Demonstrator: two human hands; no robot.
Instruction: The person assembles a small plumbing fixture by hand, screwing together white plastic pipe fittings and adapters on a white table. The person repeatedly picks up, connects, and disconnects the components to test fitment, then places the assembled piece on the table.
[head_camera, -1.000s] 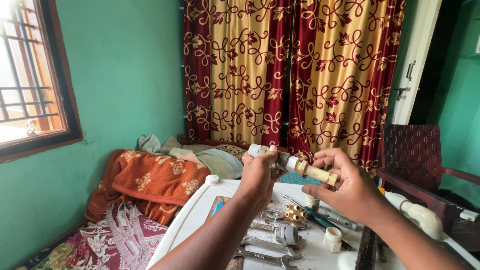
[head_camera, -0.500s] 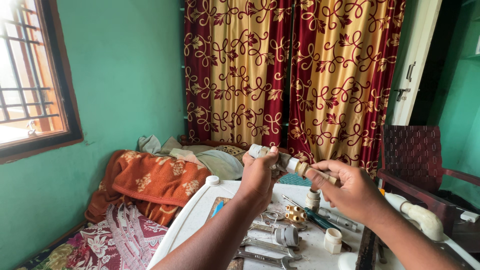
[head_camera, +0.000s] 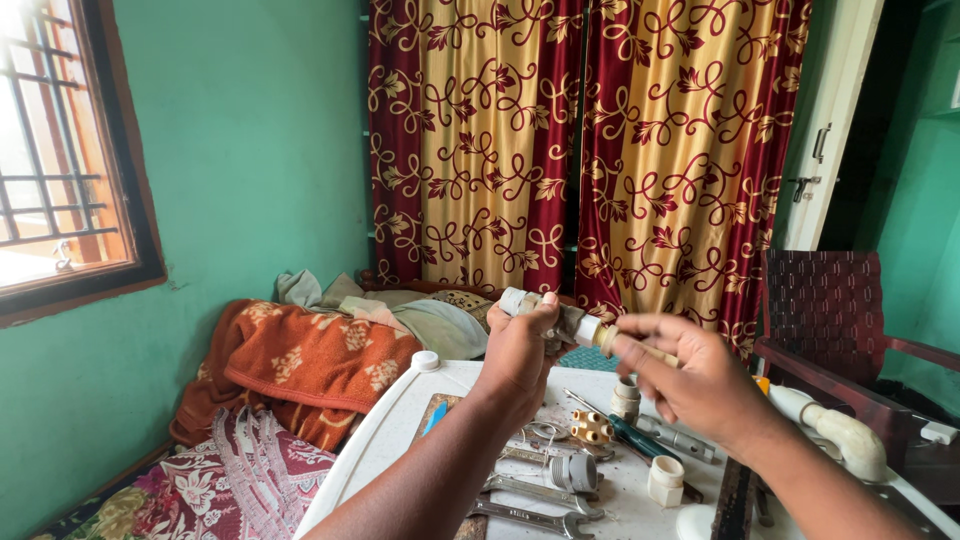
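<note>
Left hand (head_camera: 520, 345) grips white pipe fitting (head_camera: 535, 305) above counter (head_camera: 390, 440); right hand (head_camera: 690, 375) fingers, a moment ago wrapped along its brass end (head_camera: 607, 337), now pinch only the tip, likely turning it.

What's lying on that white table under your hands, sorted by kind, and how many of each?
Steel spanners: 2
White plastic pipe fittings: 2
Grey threaded plastic fitting: 1
Brass fitting: 1
Dark-handled screwdriver: 1
Total: 7, as far as can be told on the white plastic table.
</note>
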